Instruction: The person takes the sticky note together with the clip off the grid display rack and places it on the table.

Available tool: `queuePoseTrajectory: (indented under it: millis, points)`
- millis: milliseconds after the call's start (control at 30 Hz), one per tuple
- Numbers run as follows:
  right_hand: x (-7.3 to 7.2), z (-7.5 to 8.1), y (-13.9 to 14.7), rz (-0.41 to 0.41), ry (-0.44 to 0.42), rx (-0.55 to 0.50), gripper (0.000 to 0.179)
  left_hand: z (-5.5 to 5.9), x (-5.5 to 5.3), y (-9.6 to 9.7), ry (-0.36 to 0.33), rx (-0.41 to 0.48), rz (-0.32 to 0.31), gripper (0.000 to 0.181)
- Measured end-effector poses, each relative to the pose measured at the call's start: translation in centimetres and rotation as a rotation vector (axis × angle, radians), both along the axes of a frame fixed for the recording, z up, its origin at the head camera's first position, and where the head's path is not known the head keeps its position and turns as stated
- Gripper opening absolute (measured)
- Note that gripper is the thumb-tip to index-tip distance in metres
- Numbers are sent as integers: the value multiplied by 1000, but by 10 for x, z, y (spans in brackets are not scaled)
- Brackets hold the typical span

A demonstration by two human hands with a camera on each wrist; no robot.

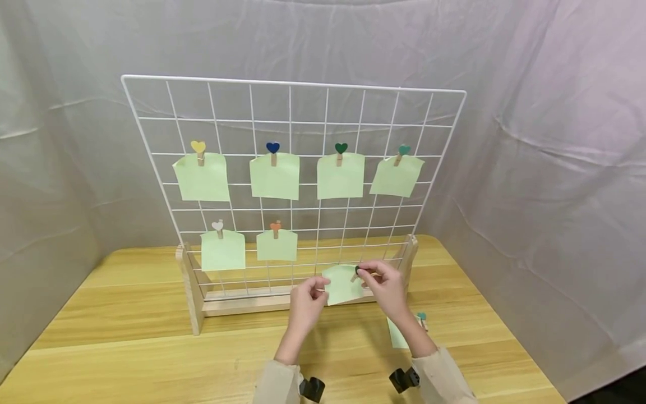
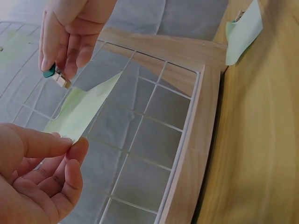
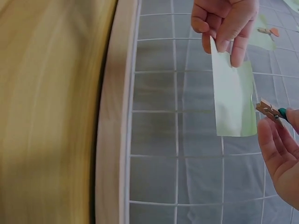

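My left hand [image 1: 307, 303] pinches a pale green paper note [image 1: 342, 285] by its left edge, in front of the lower part of the white wire grid [image 1: 308, 209]. At the note's other side, my right hand [image 1: 387, 289] pinches a small wooden clothespin [image 3: 267, 110] by its dark green end, between thumb and fingertips. In the right wrist view the peg's wooden tip is right at the note's edge. The left wrist view shows the note [image 2: 84, 112] bent, with the peg [image 2: 58, 78] above it.
Several green notes, such as this one [image 1: 203, 178], hang on the grid under heart-topped clothespins. The grid stands in a wooden base [image 1: 242, 306] on the wooden table [image 1: 126, 359]. Another note [image 1: 396, 335] with a teal-heart peg [image 1: 421, 318] lies beside my right forearm.
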State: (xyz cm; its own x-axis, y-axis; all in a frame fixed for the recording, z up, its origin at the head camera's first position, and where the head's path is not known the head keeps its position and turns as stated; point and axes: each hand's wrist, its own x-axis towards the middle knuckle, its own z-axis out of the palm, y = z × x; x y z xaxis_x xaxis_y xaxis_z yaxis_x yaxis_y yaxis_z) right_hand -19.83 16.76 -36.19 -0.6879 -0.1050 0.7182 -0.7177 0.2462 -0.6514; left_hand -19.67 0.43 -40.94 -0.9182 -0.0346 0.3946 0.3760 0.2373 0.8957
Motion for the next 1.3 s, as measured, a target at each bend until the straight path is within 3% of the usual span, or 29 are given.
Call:
queuePoseTrajectory:
  millis: [333,533,667,900,1300]
  points:
    - [7,-8,6,-30,-66,58,7,-10,4,0,-62,-21,-23,18]
    - [2,-29,18,-70,-107,91,7,-16,5,0,-81,-25,-31,18]
    - [-4,-45,30,-50,-201,76,7,-18,5,1,-86,-46,-55,18]
    - [0,-61,45,-19,-337,94,10,-23,6,3,-116,-93,-87,18]
    - [-1,-74,66,21,-497,183,9,-30,6,7,-141,-96,-125,20]
